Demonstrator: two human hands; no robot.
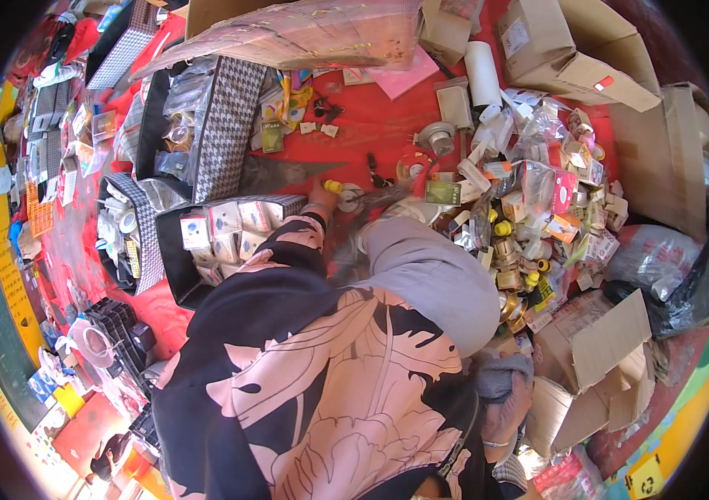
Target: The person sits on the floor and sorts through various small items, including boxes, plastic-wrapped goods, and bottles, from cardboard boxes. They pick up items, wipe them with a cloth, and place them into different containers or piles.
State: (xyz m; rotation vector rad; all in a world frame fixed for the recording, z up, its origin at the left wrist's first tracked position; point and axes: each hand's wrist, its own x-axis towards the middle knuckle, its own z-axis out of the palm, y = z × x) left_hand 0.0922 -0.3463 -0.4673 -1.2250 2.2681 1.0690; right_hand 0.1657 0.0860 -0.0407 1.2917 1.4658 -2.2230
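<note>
My left hand (321,196) reaches out past the dark sleeve over the red floor covering, its fingers closed around a small yellow-capped fitting (333,187). Just right of it lies a round pale metal disc (353,198), with clear plastic blurred nearby. Low at the right, beside an open carton, my right hand (508,410) is against a bunched grey cloth (500,377); its fingers are partly hidden, so I cannot tell how firmly it holds. A grey-clothed knee (429,271) and a black and pink floral garment (321,367) fill the middle.
Boxed and yellow-capped brass fittings (508,254) pile up at the right. Houndstooth bins (233,125) with packed goods stand at the left; one holds small white boxes (225,229). Cardboard cartons (579,67) and a white roll (481,73) are at the far right, another carton (592,350) nearer.
</note>
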